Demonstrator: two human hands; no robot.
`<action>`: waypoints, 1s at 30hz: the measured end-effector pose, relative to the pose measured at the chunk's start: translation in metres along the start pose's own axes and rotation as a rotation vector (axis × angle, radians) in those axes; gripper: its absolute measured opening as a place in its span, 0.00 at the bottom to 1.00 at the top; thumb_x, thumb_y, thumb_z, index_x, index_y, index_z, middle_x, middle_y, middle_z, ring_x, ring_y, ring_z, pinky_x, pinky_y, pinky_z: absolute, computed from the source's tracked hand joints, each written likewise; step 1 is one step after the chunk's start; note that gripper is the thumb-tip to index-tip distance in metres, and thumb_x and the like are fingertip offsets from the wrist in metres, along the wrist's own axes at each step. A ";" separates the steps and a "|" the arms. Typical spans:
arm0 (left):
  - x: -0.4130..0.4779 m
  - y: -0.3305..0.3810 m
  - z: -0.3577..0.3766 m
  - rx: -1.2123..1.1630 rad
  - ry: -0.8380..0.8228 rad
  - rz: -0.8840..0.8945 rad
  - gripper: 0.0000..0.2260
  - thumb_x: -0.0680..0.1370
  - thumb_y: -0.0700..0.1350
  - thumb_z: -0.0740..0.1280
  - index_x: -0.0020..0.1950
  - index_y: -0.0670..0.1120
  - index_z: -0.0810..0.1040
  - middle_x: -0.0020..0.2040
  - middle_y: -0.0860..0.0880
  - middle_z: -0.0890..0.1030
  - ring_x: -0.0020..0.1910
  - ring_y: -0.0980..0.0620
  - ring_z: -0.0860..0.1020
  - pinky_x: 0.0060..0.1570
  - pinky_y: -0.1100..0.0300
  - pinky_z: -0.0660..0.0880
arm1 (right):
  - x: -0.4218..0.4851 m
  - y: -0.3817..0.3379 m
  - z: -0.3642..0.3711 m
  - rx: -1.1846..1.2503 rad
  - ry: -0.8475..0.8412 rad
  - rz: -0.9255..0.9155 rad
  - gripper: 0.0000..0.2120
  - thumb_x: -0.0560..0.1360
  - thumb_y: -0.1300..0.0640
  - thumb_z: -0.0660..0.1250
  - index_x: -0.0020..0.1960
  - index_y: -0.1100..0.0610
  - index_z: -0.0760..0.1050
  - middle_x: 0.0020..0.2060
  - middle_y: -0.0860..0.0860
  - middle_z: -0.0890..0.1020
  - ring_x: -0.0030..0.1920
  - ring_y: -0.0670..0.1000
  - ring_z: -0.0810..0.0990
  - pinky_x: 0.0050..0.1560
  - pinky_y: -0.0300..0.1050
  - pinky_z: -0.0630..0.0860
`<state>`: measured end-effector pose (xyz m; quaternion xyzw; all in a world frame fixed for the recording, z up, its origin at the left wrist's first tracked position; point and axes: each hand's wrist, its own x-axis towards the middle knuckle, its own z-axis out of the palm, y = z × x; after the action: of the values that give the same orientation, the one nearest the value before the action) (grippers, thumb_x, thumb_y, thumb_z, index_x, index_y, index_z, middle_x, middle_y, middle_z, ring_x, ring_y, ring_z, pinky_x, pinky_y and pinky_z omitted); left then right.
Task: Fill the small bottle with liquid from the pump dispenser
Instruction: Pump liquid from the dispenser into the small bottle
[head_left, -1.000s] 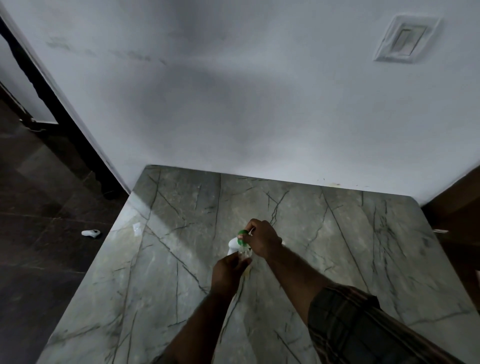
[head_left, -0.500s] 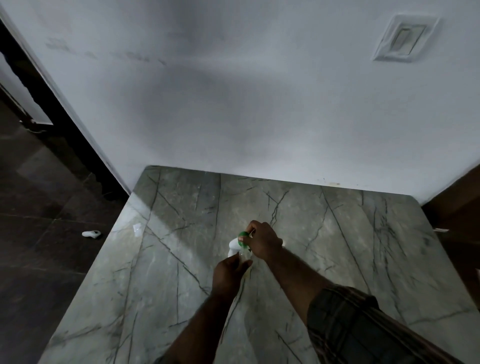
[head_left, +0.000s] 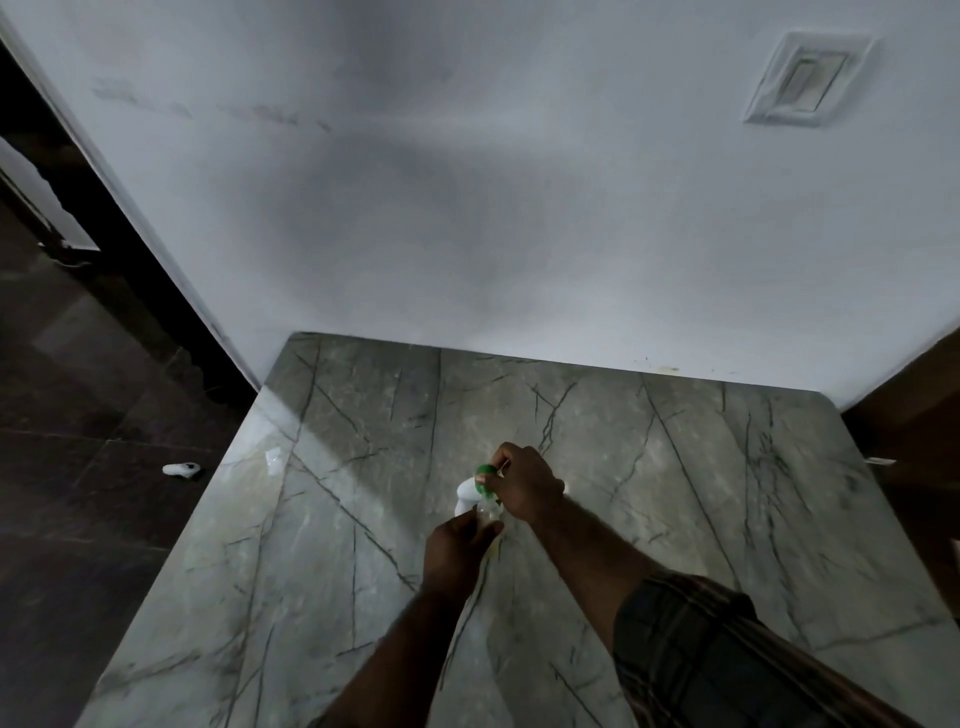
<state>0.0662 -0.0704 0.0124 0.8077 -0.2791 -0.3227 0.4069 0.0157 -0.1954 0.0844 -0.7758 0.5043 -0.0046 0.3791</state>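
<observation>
Hands unmoved: left hand (head_left: 457, 551) grips clear small bottle (head_left: 489, 512); right hand (head_left: 527, 483) clasps white-green pump dispenser (head_left: 467, 491).

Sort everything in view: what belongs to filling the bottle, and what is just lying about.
In the job:
pump dispenser, gripped by the right hand
small bottle, held by the left hand below the white spout

Lying about:
pale scrap on the marble table
white object on the floor
switch plate on the wall

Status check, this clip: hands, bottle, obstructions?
Left hand grips small bottle, held at the pump dispenser. Right hand curled over the dispenser's top. Fill level unreadable. Nothing seen blocking.
</observation>
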 end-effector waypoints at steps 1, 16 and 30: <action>0.000 0.000 0.000 -0.012 -0.010 -0.003 0.08 0.75 0.53 0.72 0.44 0.49 0.84 0.33 0.53 0.80 0.33 0.58 0.77 0.37 0.65 0.72 | 0.000 0.000 0.000 -0.009 0.002 0.001 0.11 0.71 0.45 0.72 0.43 0.46 0.71 0.49 0.50 0.75 0.52 0.54 0.78 0.60 0.58 0.74; -0.001 0.002 -0.002 -0.002 -0.011 0.005 0.08 0.75 0.53 0.71 0.47 0.50 0.84 0.38 0.52 0.84 0.39 0.54 0.82 0.43 0.57 0.78 | 0.001 0.001 0.003 0.020 0.009 0.000 0.13 0.70 0.46 0.74 0.40 0.46 0.70 0.47 0.50 0.76 0.50 0.55 0.79 0.58 0.58 0.76; -0.001 0.002 -0.001 -0.021 -0.016 0.011 0.06 0.75 0.52 0.71 0.48 0.51 0.84 0.36 0.55 0.82 0.37 0.56 0.81 0.43 0.58 0.77 | 0.002 0.002 0.005 0.029 0.026 -0.017 0.12 0.71 0.46 0.73 0.41 0.46 0.69 0.49 0.51 0.78 0.51 0.54 0.79 0.59 0.58 0.76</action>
<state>0.0663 -0.0703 0.0144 0.7992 -0.2832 -0.3299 0.4150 0.0173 -0.1943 0.0789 -0.7742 0.5027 -0.0253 0.3838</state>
